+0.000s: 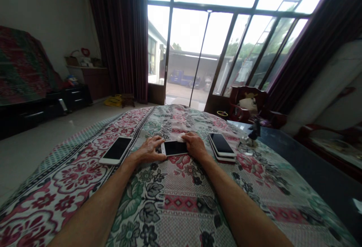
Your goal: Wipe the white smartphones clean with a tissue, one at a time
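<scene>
Forearms (93, 201) nearest me, over floral cloth (181, 183). White-framed phone (175, 148) flat on cloth, betw. my hands. L hand (149, 149) clamped on its left end, thumb at near edge, fingers at far edge; R hand (195, 145) pinching white wad (180, 137) at right end. Other phone (116, 151) off to L, phone stack (222, 146) near R hand. Risk: if R presses harder than L braces, phone prob. skids or cloth bunches; wide R swing could knock stack.
</scene>
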Demonstrator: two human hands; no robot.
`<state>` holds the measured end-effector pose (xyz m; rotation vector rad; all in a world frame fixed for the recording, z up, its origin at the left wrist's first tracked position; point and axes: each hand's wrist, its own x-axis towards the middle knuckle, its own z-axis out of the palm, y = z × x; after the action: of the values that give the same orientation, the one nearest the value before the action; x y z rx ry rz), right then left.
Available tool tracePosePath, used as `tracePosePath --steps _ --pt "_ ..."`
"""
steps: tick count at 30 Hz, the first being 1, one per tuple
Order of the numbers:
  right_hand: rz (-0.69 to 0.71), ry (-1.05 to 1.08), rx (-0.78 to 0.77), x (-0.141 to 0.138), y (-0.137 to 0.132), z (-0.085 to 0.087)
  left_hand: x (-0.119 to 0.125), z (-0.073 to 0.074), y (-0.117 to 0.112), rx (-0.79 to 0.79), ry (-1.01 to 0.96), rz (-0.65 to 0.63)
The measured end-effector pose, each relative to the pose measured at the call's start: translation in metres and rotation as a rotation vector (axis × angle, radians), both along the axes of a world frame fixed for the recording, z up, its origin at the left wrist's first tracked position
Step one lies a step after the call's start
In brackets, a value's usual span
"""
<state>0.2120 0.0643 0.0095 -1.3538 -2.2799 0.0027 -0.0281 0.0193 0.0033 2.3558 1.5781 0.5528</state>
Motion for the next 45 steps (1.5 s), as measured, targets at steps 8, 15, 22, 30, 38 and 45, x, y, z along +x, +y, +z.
tracePosePath --steps 8,15,22,30,38,45 --pt "-0.036 -0.105 -0.047 -0.002 -0.005 0.003 -0.001 -0.005 0.003 0.002 0.008 0.022" --pt "-0.061 -0.077 -0.047 -0.002 -0.006 -0.001 -0.001 -0.001 -0.002 0.01 0.029 0.006" --pt "-0.057 -0.051 -0.054 -0.001 -0.011 -0.001 -0.001 0.002 -0.003 -0.035 0.063 0.015" --pt "-0.063 -0.105 -0.049 -0.002 -0.018 0.005 -0.001 0.004 -0.004 -0.034 0.067 -0.004" --pt "-0.035 -0.262 -0.102 -0.025 -0.046 0.02 -0.004 -0.007 0.001 0.02 0.036 -0.021" --pt "0.03 -0.23 -0.149 -0.055 -0.073 0.02 -0.007 -0.009 0.005 -0.015 0.047 -0.009"
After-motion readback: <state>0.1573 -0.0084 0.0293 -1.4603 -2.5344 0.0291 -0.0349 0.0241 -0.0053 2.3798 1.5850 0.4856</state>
